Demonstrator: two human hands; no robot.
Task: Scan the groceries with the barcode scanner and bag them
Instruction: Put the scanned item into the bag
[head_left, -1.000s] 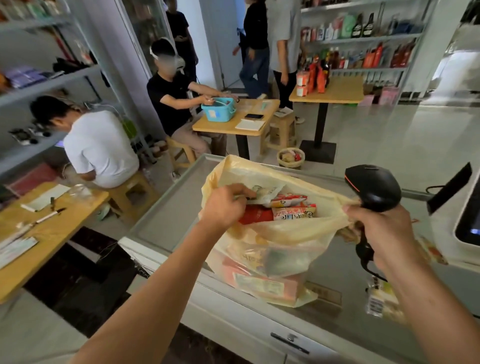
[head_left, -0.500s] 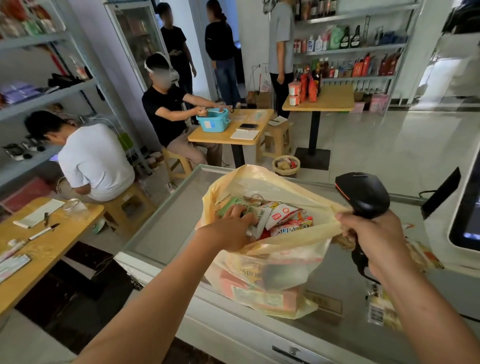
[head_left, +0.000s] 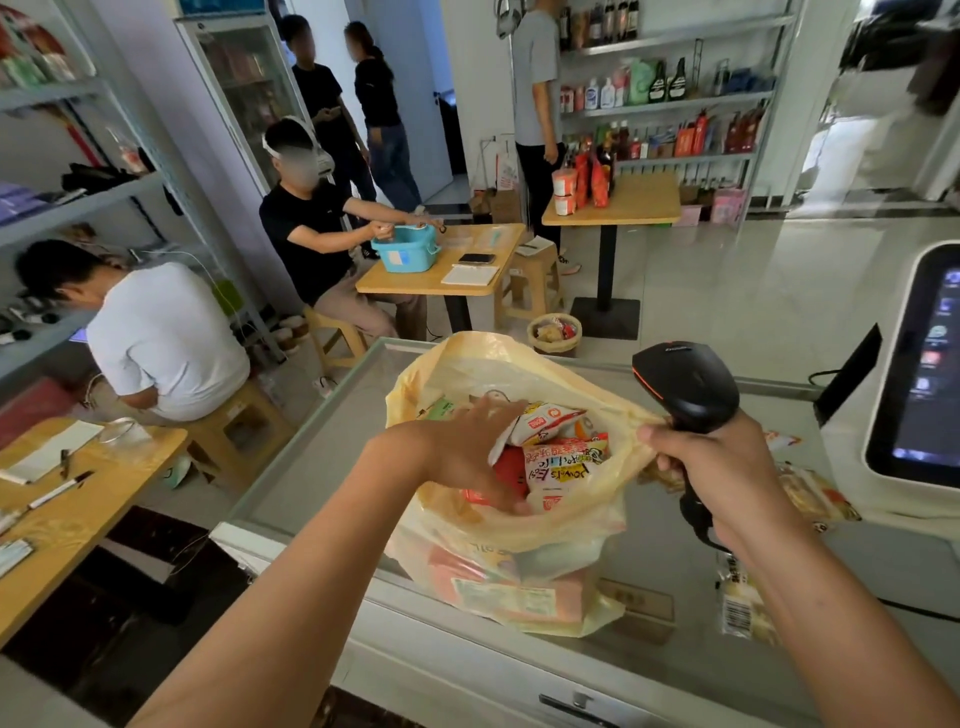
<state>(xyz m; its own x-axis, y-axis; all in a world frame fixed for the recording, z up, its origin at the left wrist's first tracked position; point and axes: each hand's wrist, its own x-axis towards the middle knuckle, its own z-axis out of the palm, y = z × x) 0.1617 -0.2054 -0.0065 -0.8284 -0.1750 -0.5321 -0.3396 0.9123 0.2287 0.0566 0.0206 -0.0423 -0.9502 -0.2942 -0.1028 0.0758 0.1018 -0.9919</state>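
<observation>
At the lower left of the frame a wooden table (head_left: 78, 519) carries a sheet of paper and a pen (head_left: 60, 488). Just above it, a person in a white shirt (head_left: 161, 338) sits on a stool with their back turned. Further in, at upper centre left, a person in a black shirt (head_left: 306, 234) sits with both hands at a teal basket (head_left: 405, 248).

In the lower centre stands the grey glass-topped table (head_left: 322, 467), and on it sits the yellow plastic bag (head_left: 467, 364), mouth open and facing up. It is full of snack packets (head_left: 561, 467), red, white and yellow, piled up to the rim, with more showing through the thin wall lower down. The left hand (head_left: 457, 452) reaches into the mouth from the left. Its fingers are released and spread, lying on the top packets, with the thumb against a white and red one; they grasp nothing.

To the right of the bag, the right hand (head_left: 727, 478) has its fingers clenched round the handle of the black scanner (head_left: 685, 384), whose head points up and left above the bag. The same hand pinches the right edge of the bag's rim against the handle, pulling it taut.

Under the right forearm, at the lower right, 1 loose packet (head_left: 737, 603) lies flat on the table, barcode up. At the right edge of the frame a lit white-framed screen (head_left: 924, 374) stands.
</observation>
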